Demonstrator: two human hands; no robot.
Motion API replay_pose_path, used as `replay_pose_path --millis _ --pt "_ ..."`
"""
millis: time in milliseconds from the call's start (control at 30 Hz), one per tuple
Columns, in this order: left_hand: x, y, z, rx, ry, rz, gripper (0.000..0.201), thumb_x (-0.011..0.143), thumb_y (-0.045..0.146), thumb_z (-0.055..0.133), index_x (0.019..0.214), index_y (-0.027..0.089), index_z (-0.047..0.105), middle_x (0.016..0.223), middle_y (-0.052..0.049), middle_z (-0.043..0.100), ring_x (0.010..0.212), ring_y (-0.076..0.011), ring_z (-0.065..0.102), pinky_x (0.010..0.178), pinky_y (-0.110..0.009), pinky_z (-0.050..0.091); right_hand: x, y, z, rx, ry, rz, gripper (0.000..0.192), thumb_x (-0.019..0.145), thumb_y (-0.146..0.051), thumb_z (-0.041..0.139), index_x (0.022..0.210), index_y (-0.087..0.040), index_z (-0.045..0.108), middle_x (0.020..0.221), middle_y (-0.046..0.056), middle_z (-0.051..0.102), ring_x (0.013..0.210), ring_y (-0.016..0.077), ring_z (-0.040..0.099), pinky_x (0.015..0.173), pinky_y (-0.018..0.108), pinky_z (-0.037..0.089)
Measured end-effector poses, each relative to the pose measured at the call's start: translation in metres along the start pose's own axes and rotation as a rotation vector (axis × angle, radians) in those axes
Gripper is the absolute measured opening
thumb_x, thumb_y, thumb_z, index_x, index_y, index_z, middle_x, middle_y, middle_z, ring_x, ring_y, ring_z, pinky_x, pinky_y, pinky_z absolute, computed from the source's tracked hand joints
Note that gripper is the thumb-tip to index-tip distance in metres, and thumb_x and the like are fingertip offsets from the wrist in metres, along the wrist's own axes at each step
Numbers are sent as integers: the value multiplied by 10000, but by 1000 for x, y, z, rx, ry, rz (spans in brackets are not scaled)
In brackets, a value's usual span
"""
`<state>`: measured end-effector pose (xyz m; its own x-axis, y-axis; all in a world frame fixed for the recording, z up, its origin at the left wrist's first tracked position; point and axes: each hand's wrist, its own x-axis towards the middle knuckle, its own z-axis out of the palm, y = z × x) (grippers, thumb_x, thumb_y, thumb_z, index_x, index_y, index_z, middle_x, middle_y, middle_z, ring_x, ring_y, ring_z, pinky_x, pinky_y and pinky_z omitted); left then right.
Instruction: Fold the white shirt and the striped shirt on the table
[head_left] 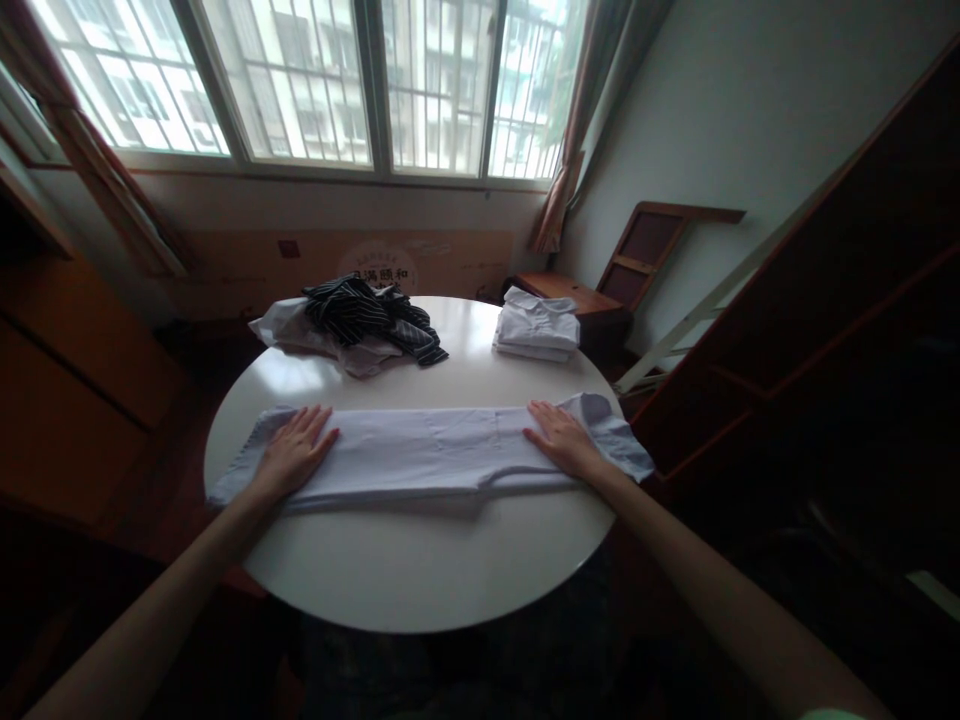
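Note:
A white garment [420,450] lies flattened in a long strip across the round white table [420,570]; it looks like a shirt folded lengthwise. My left hand [296,450] rests flat on its left part, fingers spread. On the right part, close to the collar-like end [600,425], lies my right hand [562,440], palm down with the fingers stretched out. The right end of the cloth reaches past the table edge. Neither hand grips the fabric.
Behind the garment, a heap of black striped and pale clothes [367,320] sits at the table's back left. Folded white shirts [536,325] are stacked at the back right. A wooden stool [559,290] stands beyond the table, and dark wooden furniture [750,400] is to the right.

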<state>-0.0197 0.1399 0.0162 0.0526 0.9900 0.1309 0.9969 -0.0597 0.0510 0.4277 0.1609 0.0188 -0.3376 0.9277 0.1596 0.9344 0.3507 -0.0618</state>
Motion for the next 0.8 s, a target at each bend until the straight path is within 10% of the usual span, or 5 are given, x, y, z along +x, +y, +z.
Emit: replay_pose_path --millis 233,800 --pt "-2 -37 -5 40 -66 -173 621 833 490 194 1344 149 286 1421 -87 242 1306 -257 192 1022 -432 219 3 33 2 -10 -28 26 614 853 -519 206 1295 -129 378 1364 110 353 1271 228 282 1034 399 223" --pt "-3 -36 -7 6 -25 -195 648 821 491 202 1335 110 298 1398 -116 289 1286 -261 247 1014 -437 237 9 57 5 13 94 264 492 859 -356 263 1199 -70 472 1294 158 436 1219 244 357 1009 415 245"
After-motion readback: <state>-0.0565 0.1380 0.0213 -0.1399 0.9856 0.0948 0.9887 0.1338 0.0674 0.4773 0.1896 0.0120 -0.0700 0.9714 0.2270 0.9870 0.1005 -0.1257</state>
